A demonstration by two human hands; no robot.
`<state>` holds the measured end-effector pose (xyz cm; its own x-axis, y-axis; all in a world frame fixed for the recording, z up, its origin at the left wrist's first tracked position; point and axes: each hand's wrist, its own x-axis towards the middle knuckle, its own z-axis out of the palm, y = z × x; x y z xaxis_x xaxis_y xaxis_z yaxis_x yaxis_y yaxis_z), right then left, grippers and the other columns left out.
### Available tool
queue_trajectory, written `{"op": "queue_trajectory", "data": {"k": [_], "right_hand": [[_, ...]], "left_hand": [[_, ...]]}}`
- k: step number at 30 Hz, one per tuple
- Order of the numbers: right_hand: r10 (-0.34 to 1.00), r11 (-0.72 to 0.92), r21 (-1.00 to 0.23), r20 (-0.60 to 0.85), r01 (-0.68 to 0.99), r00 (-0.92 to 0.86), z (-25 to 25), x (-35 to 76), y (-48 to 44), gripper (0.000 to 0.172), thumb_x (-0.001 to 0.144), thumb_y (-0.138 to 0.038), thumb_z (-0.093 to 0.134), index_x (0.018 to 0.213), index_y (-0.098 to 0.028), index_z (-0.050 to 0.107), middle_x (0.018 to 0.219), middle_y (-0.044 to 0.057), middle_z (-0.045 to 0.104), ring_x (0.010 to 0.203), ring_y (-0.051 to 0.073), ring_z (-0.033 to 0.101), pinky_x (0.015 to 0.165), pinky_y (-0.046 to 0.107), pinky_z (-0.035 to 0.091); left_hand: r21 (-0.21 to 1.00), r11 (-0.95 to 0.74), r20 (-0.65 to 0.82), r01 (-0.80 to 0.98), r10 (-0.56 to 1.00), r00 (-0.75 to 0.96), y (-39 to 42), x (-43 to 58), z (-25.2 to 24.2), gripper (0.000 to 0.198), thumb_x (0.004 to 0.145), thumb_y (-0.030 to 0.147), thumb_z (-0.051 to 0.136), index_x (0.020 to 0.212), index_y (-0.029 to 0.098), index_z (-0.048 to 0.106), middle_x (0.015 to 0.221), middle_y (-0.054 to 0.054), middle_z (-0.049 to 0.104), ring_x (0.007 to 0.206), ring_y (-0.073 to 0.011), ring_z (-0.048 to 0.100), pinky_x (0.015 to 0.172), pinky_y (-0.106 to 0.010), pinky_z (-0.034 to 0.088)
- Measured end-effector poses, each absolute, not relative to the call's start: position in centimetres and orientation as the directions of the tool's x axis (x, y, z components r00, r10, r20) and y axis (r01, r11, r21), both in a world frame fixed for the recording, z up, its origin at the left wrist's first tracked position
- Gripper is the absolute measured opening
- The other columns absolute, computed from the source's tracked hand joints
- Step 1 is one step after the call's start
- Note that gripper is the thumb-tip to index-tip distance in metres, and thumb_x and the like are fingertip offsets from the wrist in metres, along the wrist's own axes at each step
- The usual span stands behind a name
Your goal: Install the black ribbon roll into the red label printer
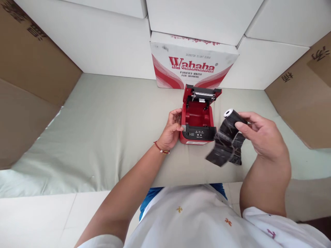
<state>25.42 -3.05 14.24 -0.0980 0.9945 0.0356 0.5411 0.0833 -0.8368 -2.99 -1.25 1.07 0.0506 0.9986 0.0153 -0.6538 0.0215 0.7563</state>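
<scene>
From where I stand, the broad desk, draped in pale green cloth, spreads around a boxy red-and-black plastic printer. Ripples in the cloth could let the printer skid if it were shoved. Behind the printer sits the flat white-and-red cardboard carton marked Wahaha, close enough that a backward push might knock the two together.

The printer's hinged lid stands raised at its rear; I'd worry that a jolt could drop it onto fingers reaching inside.

The right hand is out to the printer's right, its fingers closed in a pinch between thumb and forefinger. The left hand is at the printer's left wall, fingers slightly parted along it and thumb over the front corner, a light hold that a hard bump could break.

The black roll with a white hollow end is in that right-hand pinch, just right of the printer. Its crumpled, shiny sheet dangles beside the printer's front right corner, touching or not I can't tell. It could snag there, tear, or drag the roll loose, since only the upper part is gripped.
</scene>
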Motion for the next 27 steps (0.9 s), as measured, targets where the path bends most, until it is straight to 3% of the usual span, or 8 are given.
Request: {"op": "queue_trajectory", "data": {"k": [4,7,11,14,20,23,27], "right_hand": [[0.965,-0.042,-0.751,-0.201,0.659,-0.168,11.6,27.6,-3.0,0.047,0.088,-0.060,0.079,0.118,-0.023,0.078,0.081,0.003,0.076,0.066,0.021,0.067,0.060,0.034,0.053],[0.966,0.020,-0.647,-0.185,0.762,-0.183,9.8,27.7,-2.8,0.049,0.095,-0.057,0.068,0.128,-0.022,0.078,0.075,0.001,0.073,0.060,0.021,0.062,0.061,0.037,0.053],[0.999,0.036,-0.445,0.014,0.895,-0.033,8.1,29.3,-2.4,0.045,0.098,-0.044,0.058,0.130,-0.020,0.079,0.111,0.013,0.081,0.077,0.026,0.072,0.081,0.045,0.060],[0.998,0.034,-0.319,-0.039,0.947,-0.050,7.2,31.3,-2.2,0.042,0.096,-0.039,0.058,0.124,-0.019,0.082,0.123,0.016,0.080,0.093,0.031,0.076,0.092,0.049,0.060],[0.978,0.109,-0.371,-0.126,0.922,-0.166,6.6,33.4,-2.8,0.047,0.095,-0.040,0.061,0.134,-0.023,0.079,0.132,0.013,0.079,0.098,0.030,0.076,0.091,0.046,0.061],[0.985,0.053,-0.313,-0.141,0.948,-0.101,7.4,33.8,-2.9,0.043,0.092,-0.034,0.061,0.128,-0.021,0.081,0.126,0.014,0.081,0.105,0.033,0.077,0.096,0.049,0.060],[0.975,0.092,-0.355,-0.159,0.930,-0.157,10.7,34.5,-3.2,0.037,0.091,-0.042,0.069,0.122,-0.028,0.084,0.109,0.010,0.084,0.096,0.033,0.077,0.087,0.046,0.061]], "left_hand": [[0.753,0.011,-0.015,-0.658,1.000,0.001,-1.4,-2.7,1.2,0.044,0.073,0.031,0.079,0.116,0.029,0.069,0.138,-0.003,0.070,0.139,-0.0258,0.059,0.121,-0.041,0.047],[0.786,-0.005,-0.065,-0.618,0.994,-0.091,-1.3,-2.7,1.1,0.032,0.078,0.035,0.079,0.107,0.025,0.070,0.129,-0.005,0.073,0.124,-0.0233,0.066,0.113,-0.040,0.052],[0.821,-0.036,-0.139,-0.570,0.955,-0.261,-0.9,-3.3,0.8,0.019,0.079,0.034,0.078,0.087,0.022,0.065,0.098,-0.003,0.073,0.099,-0.0184,0.071,0.099,-0.037,0.057],[0.811,-0.020,-0.192,-0.585,0.935,-0.298,-0.6,-3.6,0.9,0.016,0.075,0.030,0.076,0.077,0.021,0.062,0.081,-0.001,0.069,0.082,-0.0150,0.068,0.081,-0.031,0.055],[0.866,0.023,-0.208,-0.500,0.925,-0.318,-1.4,-3.2,1.6,0.013,0.079,0.028,0.071,0.073,0.021,0.062,0.074,0.000,0.065,0.068,-0.0126,0.059,0.061,-0.026,0.042],[0.957,-0.047,-0.087,-0.287,0.895,-0.436,-2.6,-2.9,2.4,0.011,0.085,0.025,0.066,0.076,0.022,0.063,0.078,0.000,0.066,0.073,-0.0145,0.060,0.065,-0.028,0.043],[0.947,-0.285,0.319,0.145,0.814,-0.485,-4.6,-2.6,3.8,0.009,0.094,0.020,0.062,0.090,0.024,0.069,0.092,-0.002,0.066,0.087,-0.0188,0.063,0.082,-0.034,0.051]]}}
